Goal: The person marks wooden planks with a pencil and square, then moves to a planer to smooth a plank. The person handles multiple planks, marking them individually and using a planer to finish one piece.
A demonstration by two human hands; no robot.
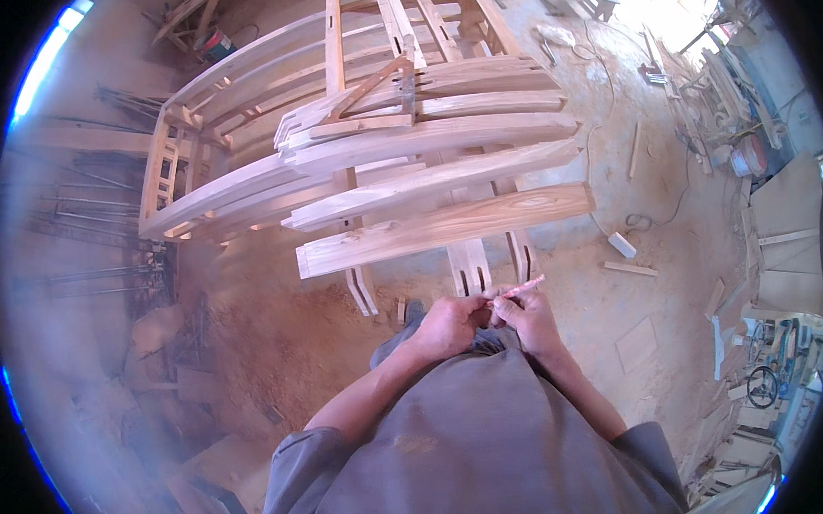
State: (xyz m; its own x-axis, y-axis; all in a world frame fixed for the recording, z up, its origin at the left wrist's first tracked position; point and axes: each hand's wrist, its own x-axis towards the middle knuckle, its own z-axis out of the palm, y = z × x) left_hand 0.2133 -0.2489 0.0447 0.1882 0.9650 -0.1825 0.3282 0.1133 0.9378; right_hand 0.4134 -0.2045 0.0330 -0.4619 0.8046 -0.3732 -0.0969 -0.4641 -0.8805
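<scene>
Close in front of my body, my two hands meet with their fingertips almost touching. My right hand (pixel 533 323) pinches a thin pink-and-white stick, perhaps a pencil (pixel 525 287), which slants up to the right. Beside it my left hand (pixel 448 328) is closed, and whatever its fingers hold is hidden. Beyond both hands lies the nearest wooden plank (pixel 447 227), one of several cut pieces set crosswise on long slotted beams (pixel 469 266). A wooden triangular square (pixel 371 122) rests on the farther pieces.
A large slatted wooden frame (pixel 177 161) stands behind to the left. Metal rods (pixel 102 213) lie along the left side. On the dusty floor at right are a small white block (pixel 622 244), a cable (pixel 668 219) and wood offcuts (pixel 629 268). Tools and scraps crowd the right wall.
</scene>
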